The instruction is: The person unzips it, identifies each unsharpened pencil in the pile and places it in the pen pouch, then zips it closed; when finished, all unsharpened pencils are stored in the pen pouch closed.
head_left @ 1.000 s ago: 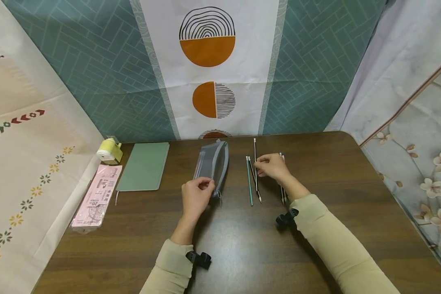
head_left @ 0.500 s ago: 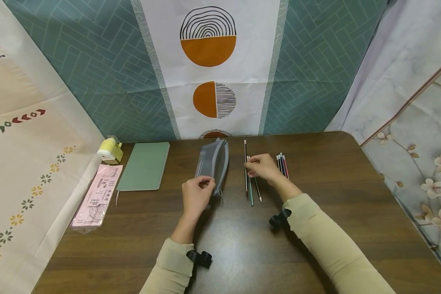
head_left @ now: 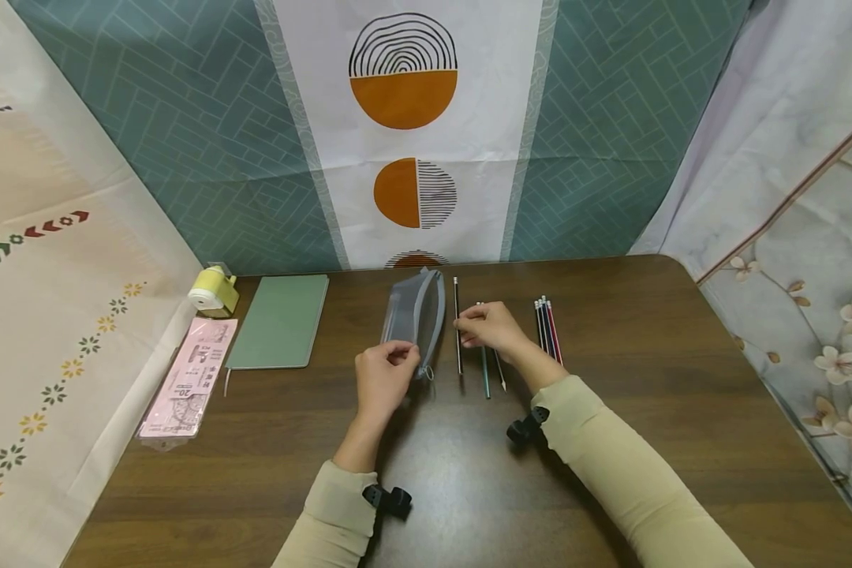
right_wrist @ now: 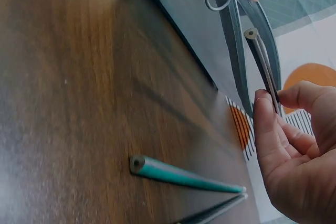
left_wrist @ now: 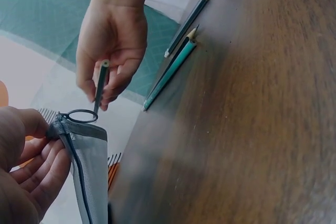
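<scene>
A grey mesh pencil case (head_left: 400, 312) lies at the back middle of the table with its zipper gaping. My left hand (head_left: 383, 375) pinches its near corner, beside the ring pull (left_wrist: 83, 116). Between thumb and fingers, my right hand (head_left: 493, 327) holds a dark striped pencil (right_wrist: 261, 59) just right of the case's mouth. The pencil's unsharpened end shows in both wrist views. Under and beside the right hand lie a green pencil (head_left: 486, 379) and a dark sharpened pencil (head_left: 500, 375).
Several pencils (head_left: 548, 327) lie bunched to the right, partly behind the right forearm. On the left are a green notebook (head_left: 278, 323), a pink packet (head_left: 188, 379) and a yellow pencil sharpener (head_left: 213, 292). A patterned cloth (head_left: 589, 158) hangs behind the table's back edge.
My right hand has carried the dark pencil leftward, past the green one, to beside the pencil case. My left hand keeps its pinch on the case, having shifted only slightly.
</scene>
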`<action>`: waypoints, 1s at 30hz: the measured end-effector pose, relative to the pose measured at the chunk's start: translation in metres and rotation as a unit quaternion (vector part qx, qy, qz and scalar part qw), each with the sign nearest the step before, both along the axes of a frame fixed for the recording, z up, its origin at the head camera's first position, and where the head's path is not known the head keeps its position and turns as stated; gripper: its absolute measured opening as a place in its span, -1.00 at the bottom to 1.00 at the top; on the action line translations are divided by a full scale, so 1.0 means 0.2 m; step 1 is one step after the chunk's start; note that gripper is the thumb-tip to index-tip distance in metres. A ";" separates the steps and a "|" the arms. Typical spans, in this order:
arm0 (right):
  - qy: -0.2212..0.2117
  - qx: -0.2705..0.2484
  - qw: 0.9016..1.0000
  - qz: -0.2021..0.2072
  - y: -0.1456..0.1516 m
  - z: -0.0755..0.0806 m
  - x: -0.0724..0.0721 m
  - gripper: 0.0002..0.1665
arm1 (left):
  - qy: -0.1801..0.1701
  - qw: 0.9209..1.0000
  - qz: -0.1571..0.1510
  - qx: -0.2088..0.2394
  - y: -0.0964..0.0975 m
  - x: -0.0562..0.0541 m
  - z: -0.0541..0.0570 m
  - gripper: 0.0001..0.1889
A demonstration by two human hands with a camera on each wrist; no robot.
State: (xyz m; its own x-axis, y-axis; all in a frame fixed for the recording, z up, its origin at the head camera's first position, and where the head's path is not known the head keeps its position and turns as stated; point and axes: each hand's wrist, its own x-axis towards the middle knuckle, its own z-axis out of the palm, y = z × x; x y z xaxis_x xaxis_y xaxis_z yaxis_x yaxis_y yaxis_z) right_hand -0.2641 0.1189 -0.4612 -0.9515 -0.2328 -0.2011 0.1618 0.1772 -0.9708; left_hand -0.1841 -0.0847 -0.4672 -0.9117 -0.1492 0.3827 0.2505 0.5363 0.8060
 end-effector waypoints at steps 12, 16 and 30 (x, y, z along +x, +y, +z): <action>-0.032 -0.037 0.999 -0.007 -0.10 0.02 -0.01 -0.64 | 0.009 1.000 -0.012 0.019 0.00 0.00 -0.02 -0.95; -0.035 -0.045 0.998 -0.009 -0.13 0.03 -0.01 -0.66 | 0.010 1.000 -0.018 0.020 0.00 0.01 -0.02 -0.95; -0.037 -0.008 0.999 -0.006 -0.21 0.06 -0.03 -0.69 | 0.008 0.999 -0.034 0.020 0.00 0.00 -0.02 -0.94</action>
